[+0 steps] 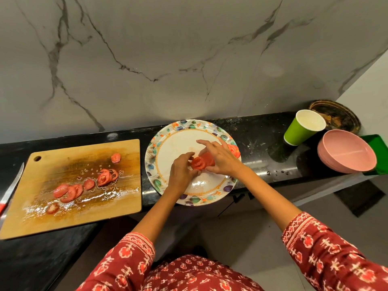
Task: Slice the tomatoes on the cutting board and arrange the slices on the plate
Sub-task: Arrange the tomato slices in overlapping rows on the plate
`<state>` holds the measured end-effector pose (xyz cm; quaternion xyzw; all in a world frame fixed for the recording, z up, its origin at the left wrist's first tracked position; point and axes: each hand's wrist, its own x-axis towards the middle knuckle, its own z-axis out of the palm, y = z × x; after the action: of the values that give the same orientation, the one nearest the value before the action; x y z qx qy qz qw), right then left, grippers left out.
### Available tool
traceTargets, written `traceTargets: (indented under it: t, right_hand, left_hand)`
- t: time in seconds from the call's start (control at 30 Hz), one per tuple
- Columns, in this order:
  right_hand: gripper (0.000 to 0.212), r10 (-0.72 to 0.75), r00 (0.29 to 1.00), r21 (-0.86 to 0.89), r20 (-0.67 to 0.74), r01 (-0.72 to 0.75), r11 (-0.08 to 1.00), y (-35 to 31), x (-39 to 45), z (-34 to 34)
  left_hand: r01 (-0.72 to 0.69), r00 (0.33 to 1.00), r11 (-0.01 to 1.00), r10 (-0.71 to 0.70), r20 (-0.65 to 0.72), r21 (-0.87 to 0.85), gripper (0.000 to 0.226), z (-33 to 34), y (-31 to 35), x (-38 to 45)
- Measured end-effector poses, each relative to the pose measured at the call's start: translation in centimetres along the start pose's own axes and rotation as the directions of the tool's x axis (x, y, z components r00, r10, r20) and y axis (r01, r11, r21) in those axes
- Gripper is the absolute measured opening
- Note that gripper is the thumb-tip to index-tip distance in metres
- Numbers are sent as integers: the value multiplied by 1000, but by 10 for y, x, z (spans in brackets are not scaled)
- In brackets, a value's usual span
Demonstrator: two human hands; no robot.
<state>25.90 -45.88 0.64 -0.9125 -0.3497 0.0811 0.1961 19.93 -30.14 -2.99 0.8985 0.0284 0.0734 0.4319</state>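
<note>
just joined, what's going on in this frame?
A person is plating tomato slices. Both hands, left hand and right hand, hold a stack of slices over the plate; a few placed slices sit at its right rim. More loose slices remain on the wet cutting board, with the knife lying at its left edge. So slicing looks done, arranging is partway.

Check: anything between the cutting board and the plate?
Head view: nothing. Only a narrow strip of bare black counter separates the cutting board from the plate. The knife lies off the board's far left side.
</note>
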Motion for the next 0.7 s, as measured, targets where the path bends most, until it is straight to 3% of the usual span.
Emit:
traceTargets:
  t: [0.7]
  right_hand:
    - [85,24,999,16,-33,-23,1000,-3,-2,2]
  left_hand:
    - [-10,999,999,8,-49,-46,43,-11,-10,0]
